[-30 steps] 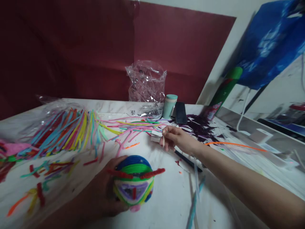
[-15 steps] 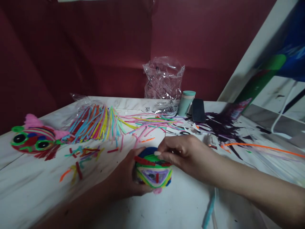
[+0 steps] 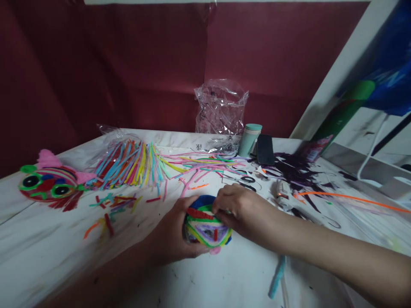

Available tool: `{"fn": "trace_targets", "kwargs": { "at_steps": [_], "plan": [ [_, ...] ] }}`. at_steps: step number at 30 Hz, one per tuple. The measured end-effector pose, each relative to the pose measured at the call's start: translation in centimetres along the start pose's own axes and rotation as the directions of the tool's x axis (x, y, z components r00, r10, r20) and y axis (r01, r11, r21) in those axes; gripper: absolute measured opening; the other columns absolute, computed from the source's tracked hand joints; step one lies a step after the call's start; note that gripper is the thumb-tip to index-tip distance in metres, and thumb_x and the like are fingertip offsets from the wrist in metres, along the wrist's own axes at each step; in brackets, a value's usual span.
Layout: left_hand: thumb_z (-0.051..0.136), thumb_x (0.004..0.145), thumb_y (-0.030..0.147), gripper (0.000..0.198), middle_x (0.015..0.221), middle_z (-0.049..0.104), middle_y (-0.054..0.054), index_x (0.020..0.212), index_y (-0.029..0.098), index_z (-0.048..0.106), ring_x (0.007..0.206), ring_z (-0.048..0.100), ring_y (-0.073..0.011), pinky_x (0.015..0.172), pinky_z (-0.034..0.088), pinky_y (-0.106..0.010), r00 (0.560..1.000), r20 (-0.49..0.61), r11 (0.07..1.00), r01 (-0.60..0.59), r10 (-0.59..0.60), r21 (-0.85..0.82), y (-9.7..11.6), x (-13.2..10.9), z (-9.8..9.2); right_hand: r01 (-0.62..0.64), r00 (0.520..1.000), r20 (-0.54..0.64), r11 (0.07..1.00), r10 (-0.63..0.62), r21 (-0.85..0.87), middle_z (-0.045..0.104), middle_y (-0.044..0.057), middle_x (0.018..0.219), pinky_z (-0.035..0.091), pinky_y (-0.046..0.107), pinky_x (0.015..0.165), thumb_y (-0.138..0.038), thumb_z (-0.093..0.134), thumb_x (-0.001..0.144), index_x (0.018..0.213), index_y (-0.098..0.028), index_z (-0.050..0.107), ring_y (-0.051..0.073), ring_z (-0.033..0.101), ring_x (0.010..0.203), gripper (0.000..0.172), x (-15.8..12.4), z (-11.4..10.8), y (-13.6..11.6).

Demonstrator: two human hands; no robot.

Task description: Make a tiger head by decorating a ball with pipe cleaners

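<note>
A rounded craft piece (image 3: 199, 223) covered in coloured pipe cleaners sits in front of me, with blue on top, red strips, and green, yellow and purple bands around a small red upright strip. My left hand (image 3: 177, 230) is closed around its left side and underside. At its upper right, my right hand (image 3: 240, 210) has thumb and fingers pinched together against the surface. Whatever lies between those fingertips is hidden. The right hand covers part of the piece's top.
At left lies a finished-looking pipe-cleaner fish (image 3: 48, 182). Bundled pipe cleaners (image 3: 128, 167) and cut scraps (image 3: 109, 222) spread nearby. Scissors (image 3: 247, 179), a glue tube (image 3: 283, 192), a phone (image 3: 265, 149), a green-lidded container (image 3: 249, 140) and a plastic bag (image 3: 221, 109) stand or lie beyond.
My right hand has turned, its fingers now curling lower over the piece's upper right, and the thumb is less visible. The left hand keeps its hold. The view has shifted slightly.
</note>
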State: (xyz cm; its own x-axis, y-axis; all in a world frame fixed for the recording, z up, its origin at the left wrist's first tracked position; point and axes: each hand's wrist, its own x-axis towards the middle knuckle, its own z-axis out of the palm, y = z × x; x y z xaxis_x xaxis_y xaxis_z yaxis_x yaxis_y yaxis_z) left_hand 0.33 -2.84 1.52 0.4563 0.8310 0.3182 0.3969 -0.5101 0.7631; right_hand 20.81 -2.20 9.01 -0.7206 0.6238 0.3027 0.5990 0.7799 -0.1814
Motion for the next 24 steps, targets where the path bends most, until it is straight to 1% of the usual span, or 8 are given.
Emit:
{"fn": "trace_targets", "kwargs": {
  "at_steps": [4, 8, 12, 16, 18, 20, 22, 24],
  "plan": [
    [0.079, 0.055, 0.031, 0.089, 0.125, 0.053, -0.012, 0.131, 0.021, 0.034, 0.108, 0.055, -0.0310, 0.091, 0.047, -0.040, 1.000, 0.001, 1.000, 0.009, -0.009, -0.028, -0.1, 0.0, 0.0, 0.029, 0.999, 0.028, 0.999, -0.029, -0.024, 0.062, 0.005, 0.072, 0.039, 0.029, 0.071, -0.010, 0.055, 0.080, 0.071, -0.016, 0.064, 0.016, 0.056, 0.072, 0.014, -0.1, -0.4, -0.2],
    [0.079, 0.055, 0.030, 0.089, 0.125, 0.053, -0.012, 0.131, 0.020, 0.035, 0.109, 0.055, -0.0306, 0.091, 0.047, -0.040, 1.000, -0.005, 0.996, 0.028, -0.029, -0.082, -0.3, 0.0, 0.2, 0.042, 0.999, -0.007, 0.999, -0.042, 0.026, 0.064, 0.006, 0.074, 0.041, 0.031, 0.073, -0.010, 0.053, 0.079, 0.074, -0.017, 0.063, 0.017, 0.057, 0.072, 0.013, -0.4, -0.7, -0.3],
    [0.080, 0.055, 0.030, 0.085, 0.124, 0.055, -0.011, 0.128, 0.019, 0.039, 0.109, 0.055, -0.0303, 0.092, 0.046, -0.041, 0.999, -0.008, 0.987, 0.052, -0.054, -0.153, -0.1, 0.3, 0.1, -0.073, 0.993, -0.086, 0.989, 0.085, 0.129, 0.067, 0.006, 0.079, 0.045, 0.029, 0.069, -0.006, 0.047, 0.079, 0.087, -0.017, 0.060, 0.018, 0.060, 0.076, 0.019, -0.8, -1.3, 0.3],
    [0.078, 0.059, 0.028, 0.077, 0.122, 0.057, -0.010, 0.126, 0.020, 0.042, 0.108, 0.057, -0.0294, 0.090, 0.048, -0.040, 0.993, 0.049, 0.952, 0.116, -0.107, -0.283, 0.4, 0.8, -0.2, -0.187, 0.956, -0.166, 0.935, 0.244, 0.301, 0.069, 0.005, 0.087, 0.048, 0.027, 0.067, -0.008, 0.043, 0.080, 0.086, -0.018, 0.060, 0.017, 0.063, 0.077, 0.021, -0.8, -2.1, 1.4],
    [0.077, 0.061, 0.028, 0.077, 0.122, 0.057, -0.010, 0.128, 0.021, 0.039, 0.107, 0.058, -0.0289, 0.088, 0.049, -0.040, 0.991, 0.056, 0.941, 0.132, -0.120, -0.312, 0.4, 0.8, -0.1, -0.198, 0.940, -0.202, 0.923, 0.274, 0.331, 0.069, 0.004, 0.085, 0.048, 0.026, 0.066, -0.013, 0.044, 0.083, 0.087, -0.018, 0.061, 0.016, 0.063, 0.075, 0.018, -0.8, -2.3, 1.7],
    [0.077, 0.059, 0.027, 0.081, 0.123, 0.056, -0.010, 0.129, 0.021, 0.037, 0.108, 0.057, -0.0296, 0.089, 0.048, -0.041, 0.996, 0.027, 0.958, 0.090, -0.086, -0.271, 0.1, 0.7, 0.0, -0.151, 0.952, -0.219, 0.953, 0.212, 0.264, 0.069, 0.004, 0.079, 0.046, 0.026, 0.065, -0.016, 0.048, 0.083, 0.083, -0.018, 0.062, 0.016, 0.062, 0.071, 0.014, -0.8, -2.2, 1.5],
    [0.078, 0.058, 0.028, 0.084, 0.124, 0.054, -0.011, 0.130, 0.021, 0.036, 0.109, 0.055, -0.0304, 0.091, 0.047, -0.041, 1.000, -0.015, 0.985, 0.022, -0.025, -0.168, -0.2, 0.4, 0.3, -0.052, 0.978, -0.195, 0.992, 0.073, 0.112, 0.067, 0.005, 0.075, 0.043, 0.028, 0.067, -0.016, 0.052, 0.082, 0.077, -0.017, 0.063, 0.017, 0.060, 0.071, 0.012, -0.9, -1.7, 0.8],
    [0.079, 0.057, 0.030, 0.087, 0.124, 0.053, -0.011, 0.131, 0.022, 0.034, 0.110, 0.053, -0.0306, 0.093, 0.045, -0.042, 0.998, -0.046, 0.998, -0.034, 0.032, -0.044, -0.5, 0.1, 0.4, 0.030, 0.988, -0.150, 0.996, -0.042, -0.081, 0.065, 0.006, 0.072, 0.039, 0.031, 0.069, -0.017, 0.054, 0.081, 0.072, -0.016, 0.063, 0.018, 0.057, 0.070, 0.012, -1.0, -0.9, -0.1]
  ]
}}
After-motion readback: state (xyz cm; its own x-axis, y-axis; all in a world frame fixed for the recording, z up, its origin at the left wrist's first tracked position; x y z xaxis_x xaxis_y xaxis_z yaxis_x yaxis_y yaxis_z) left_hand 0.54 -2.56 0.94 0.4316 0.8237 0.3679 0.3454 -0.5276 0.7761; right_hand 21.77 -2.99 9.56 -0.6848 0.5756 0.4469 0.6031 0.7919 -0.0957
